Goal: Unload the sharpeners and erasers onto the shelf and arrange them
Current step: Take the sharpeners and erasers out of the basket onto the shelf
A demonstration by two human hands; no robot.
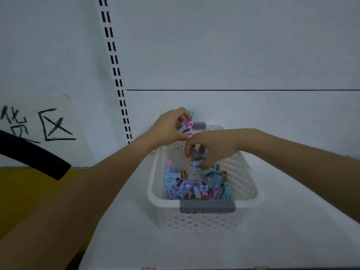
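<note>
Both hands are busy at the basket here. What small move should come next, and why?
Probably lift the right hand out of the basket with the purple sharpeners it pinches, and carry them to the shelf beside it. The left hand holds a pink and blue bunch above the far rim, a pile lies inside the basket, and no sharpener shows on the shelf yet.

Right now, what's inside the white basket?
Blue, purple, pink and tan sharpeners heaped at the near end of the basket. The right hand grips a few, hiding what lies beneath.
</note>
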